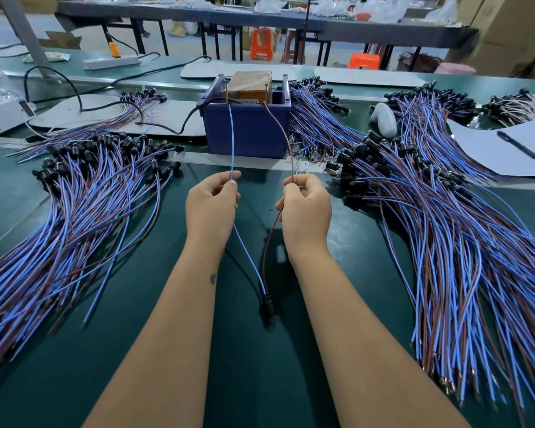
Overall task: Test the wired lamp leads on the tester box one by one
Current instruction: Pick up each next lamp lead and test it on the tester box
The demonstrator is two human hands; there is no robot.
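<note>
Fingers (pixel 233 183) are pinching each wire — left hand (pixel 210 205) blue (pixel 231 140), right hand (pixel 306 208) brown (pixel 283 131); both tips should be staying pressed on the box (pixel 247 131) contacts.

Inside the dark blue plastic tester box (pixel 250 131) the contacts are too small to see, so it is unclear how the thin blue wire (pixel 232 140) and the thin brown wire (pixel 279 131) end there. Behind the box wall, the lower part of the brown taped block (pixel 250 85) is hidden. Left of the box, the big heap of blue and brown lamp leads (pixel 74 217) is cut by the picture edge. Right of the box, the second heap of leads (pixel 451 230) runs past the right and lower edges.
</note>
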